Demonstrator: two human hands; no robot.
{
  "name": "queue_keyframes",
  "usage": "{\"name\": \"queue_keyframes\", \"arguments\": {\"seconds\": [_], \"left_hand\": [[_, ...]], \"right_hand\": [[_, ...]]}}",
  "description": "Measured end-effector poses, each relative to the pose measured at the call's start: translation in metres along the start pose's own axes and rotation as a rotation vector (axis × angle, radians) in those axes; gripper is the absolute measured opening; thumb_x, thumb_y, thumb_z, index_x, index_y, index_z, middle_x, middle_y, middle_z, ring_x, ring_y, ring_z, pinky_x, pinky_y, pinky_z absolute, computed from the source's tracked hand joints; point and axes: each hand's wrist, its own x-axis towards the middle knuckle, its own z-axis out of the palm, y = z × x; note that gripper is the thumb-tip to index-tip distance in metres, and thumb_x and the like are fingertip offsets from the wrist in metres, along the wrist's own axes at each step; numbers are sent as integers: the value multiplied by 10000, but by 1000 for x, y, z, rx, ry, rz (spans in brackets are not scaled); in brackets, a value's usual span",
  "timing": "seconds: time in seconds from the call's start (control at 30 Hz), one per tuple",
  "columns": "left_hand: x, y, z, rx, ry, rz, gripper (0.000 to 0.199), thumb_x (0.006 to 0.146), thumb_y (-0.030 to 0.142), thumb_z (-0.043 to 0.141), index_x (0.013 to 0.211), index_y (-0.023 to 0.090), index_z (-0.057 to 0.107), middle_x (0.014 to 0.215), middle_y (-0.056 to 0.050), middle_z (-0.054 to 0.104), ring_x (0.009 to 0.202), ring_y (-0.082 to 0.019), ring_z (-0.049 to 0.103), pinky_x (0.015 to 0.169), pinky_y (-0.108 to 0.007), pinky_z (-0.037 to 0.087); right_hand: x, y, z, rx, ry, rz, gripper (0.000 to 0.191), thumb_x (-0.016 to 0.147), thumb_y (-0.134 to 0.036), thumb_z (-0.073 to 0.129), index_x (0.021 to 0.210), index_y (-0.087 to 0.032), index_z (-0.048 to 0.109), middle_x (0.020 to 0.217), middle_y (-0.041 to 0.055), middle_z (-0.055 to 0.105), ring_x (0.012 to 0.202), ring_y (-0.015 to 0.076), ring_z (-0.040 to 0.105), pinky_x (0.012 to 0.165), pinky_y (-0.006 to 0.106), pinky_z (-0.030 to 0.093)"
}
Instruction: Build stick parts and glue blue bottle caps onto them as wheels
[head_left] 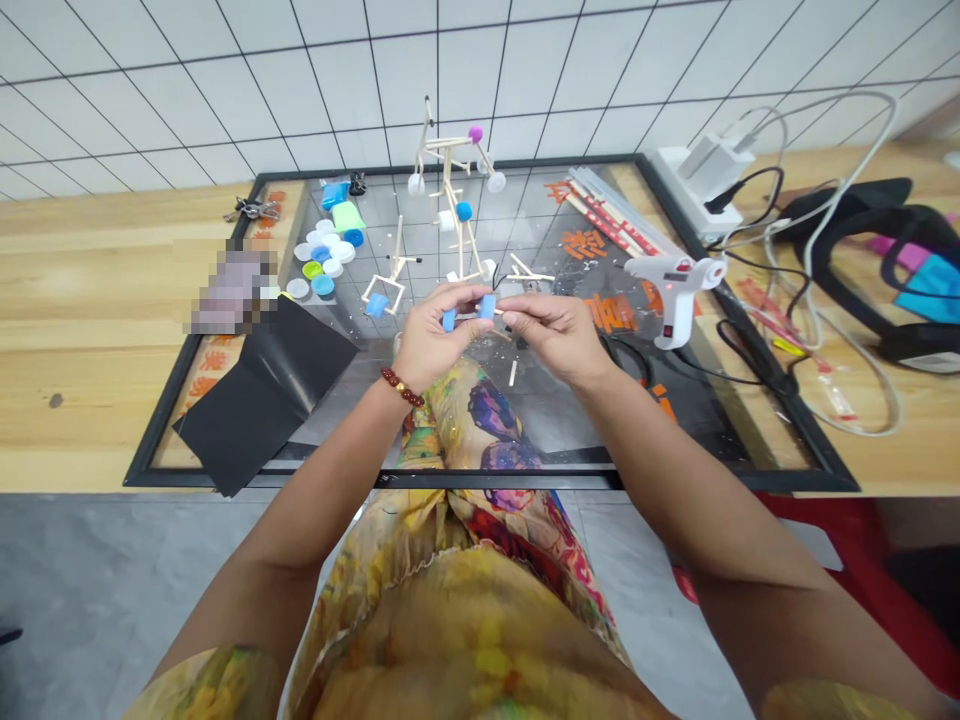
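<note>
My left hand point(442, 335), with a bead bracelet at the wrist, pinches a small blue piece point(487, 306) between thumb and fingers; another blue bit point(448, 320) shows at its palm side. My right hand point(553, 332) is closed on a thin pale stick point(500, 309) whose end meets the blue piece. Beyond the hands, a frame of wooden sticks point(450, 185) with coloured and white caps stands on the glass. A smaller stick assembly point(386, 292) with a blue piece lies to the left. A short loose stick point(513, 373) rests just below the hands.
White glue gun point(675, 290) at right, near bundled glue sticks point(615, 215) and a power strip point(686, 190) with cables. Bottle caps point(324, 255), black sheets point(262, 395) and keys point(253, 208) lie left. A black frame point(495, 480) edges the glass; a tiled wall point(337, 80) stands behind.
</note>
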Motion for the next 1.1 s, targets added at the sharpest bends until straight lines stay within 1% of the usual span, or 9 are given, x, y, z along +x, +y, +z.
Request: {"name": "queue_keyframes", "arguments": {"seconds": [0.13,0.23,0.37,0.5,0.67,0.83,0.9,1.0,1.1], "left_hand": [[-1,-2,2,-72,2,-45,329,710,383,864,1000,251,782,1093,-52,733,984,-194,687,942,-370,558],[-1,-2,1,-103,-38,-57,339,714,387,859,1011,243,781,1115,-56,722,1012,-203,682,960,-381,551],[1,-2,-2,-90,-102,-41,331,698,350,873,999,244,788,1100,-61,715,1013,-213,682,973,-402,535],[0,-2,0,-90,-67,-39,313,708,344,865,996,250,786,1105,-54,720,1004,-209,684,958,-395,542],[-4,-7,7,-170,36,-128,376,672,386,888,1002,245,775,1033,-37,743,933,-193,689,910,-382,564],[-6,-10,10,-348,17,-244,440,646,430,901,1021,246,765,990,-27,744,961,-197,700,946,-409,578],[-5,-10,10,-418,-1,-284,455,639,433,906,1024,239,762,984,-24,744,958,-194,708,966,-422,582],[-3,-9,9,-517,-1,-331,446,622,415,921,996,228,765,1000,-17,746,936,-171,714,983,-408,585],[-2,-8,8,-550,1,-348,434,603,401,932,965,223,773,984,-9,751,905,-148,716,962,-369,596]], "right_hand": [[-1,-1,-1,-28,2,-40,297,789,-551,759,900,-281,815,957,48,790,931,251,722,922,466,557],[-1,-1,-4,36,-52,22,310,783,-557,762,918,-282,812,985,41,789,981,252,716,978,478,531],[0,-1,-10,183,-132,145,322,741,-538,804,915,-267,809,954,36,785,966,248,717,985,475,522],[0,2,-8,250,-125,181,338,702,-537,831,907,-269,813,940,32,789,952,251,718,996,484,514],[0,6,-1,180,-29,82,314,730,-535,813,913,-281,817,977,32,791,976,242,717,991,455,519],[-1,1,-4,-92,-23,-75,307,840,-566,694,942,-301,812,980,48,786,940,248,702,914,455,529],[0,0,-5,-221,-20,-184,306,895,-542,629,964,-304,809,897,53,774,845,231,678,865,445,518],[-1,0,-5,-429,11,-348,309,939,-464,567,999,-276,804,689,38,691,701,202,606,809,422,482],[-2,0,-4,-580,47,-396,301,939,-413,560,1016,-250,801,655,33,663,719,202,602,839,423,455]]}}
